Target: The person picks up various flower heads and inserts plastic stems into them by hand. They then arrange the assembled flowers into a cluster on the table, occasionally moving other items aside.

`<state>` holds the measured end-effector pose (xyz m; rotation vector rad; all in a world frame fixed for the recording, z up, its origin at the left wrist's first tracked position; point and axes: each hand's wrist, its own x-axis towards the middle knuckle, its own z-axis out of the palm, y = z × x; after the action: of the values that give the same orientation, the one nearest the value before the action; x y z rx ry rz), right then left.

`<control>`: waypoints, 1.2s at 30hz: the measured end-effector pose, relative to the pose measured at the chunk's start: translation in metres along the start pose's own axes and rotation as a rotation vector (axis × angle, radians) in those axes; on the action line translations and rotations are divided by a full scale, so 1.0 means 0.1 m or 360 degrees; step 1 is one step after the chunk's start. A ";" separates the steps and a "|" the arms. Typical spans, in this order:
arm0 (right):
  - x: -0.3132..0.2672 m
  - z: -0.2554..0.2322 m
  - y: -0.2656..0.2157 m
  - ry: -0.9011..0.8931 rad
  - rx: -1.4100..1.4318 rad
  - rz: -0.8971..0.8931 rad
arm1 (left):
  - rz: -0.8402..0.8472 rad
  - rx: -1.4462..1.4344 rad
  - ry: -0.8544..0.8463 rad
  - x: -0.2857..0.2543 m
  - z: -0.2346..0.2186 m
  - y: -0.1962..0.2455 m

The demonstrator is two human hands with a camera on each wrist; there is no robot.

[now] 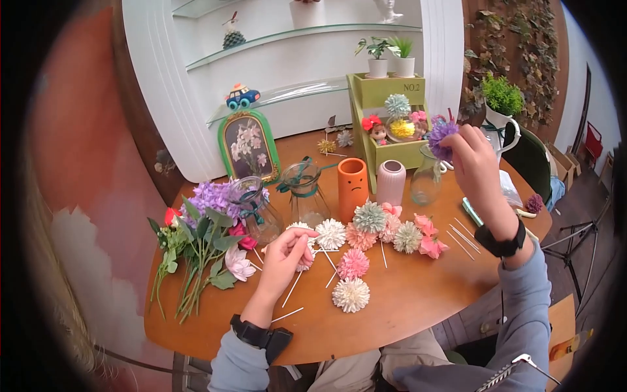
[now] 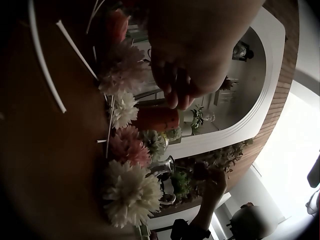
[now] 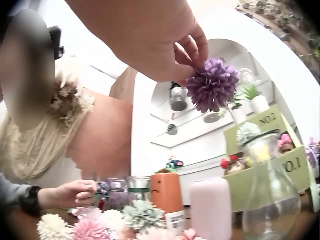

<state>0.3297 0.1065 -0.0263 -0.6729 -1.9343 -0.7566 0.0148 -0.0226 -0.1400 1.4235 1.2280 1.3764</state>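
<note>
Glass shelves [image 1: 307, 30] span a white alcove [image 1: 157, 98] near vines [image 1: 519, 49].

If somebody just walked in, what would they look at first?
Probably the fluffy purple flower, pinched in the person's right hand above the clear glass vase. Next might be the orange vase with the frowning face, standing beside the pale pink vase. The little toy car could catch their eye too, just above the green picture frame in the head view.
</note>
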 end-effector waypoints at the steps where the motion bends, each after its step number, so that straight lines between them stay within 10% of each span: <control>1: 0.01 -0.10 -0.19 0.0030 0.0070 0.0001 | 0.0005 0.0034 -0.0070 0.00 -0.01 -0.03; 6: -0.17 -0.11 -0.87 -0.0273 0.0852 0.0029 | 0.0032 -0.0001 -0.0247 0.00 0.06 -0.12; 13: -0.61 0.57 -1.13 -0.0716 0.1970 0.0849 | -0.0168 -0.0268 -0.0617 -0.02 0.14 -0.23; 18: -0.97 0.81 -1.09 -0.0665 0.2136 0.1210 | -0.0322 0.0010 -0.0674 -0.07 0.18 -0.19; 36: -0.94 0.66 -1.09 -0.0500 0.2183 0.1177 | -0.0517 0.0115 -0.0593 -0.07 0.24 -0.04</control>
<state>0.2553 0.0698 -0.1611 -0.5166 -1.7408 1.1217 0.0386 -0.0269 -0.1480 1.3799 1.2034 0.8128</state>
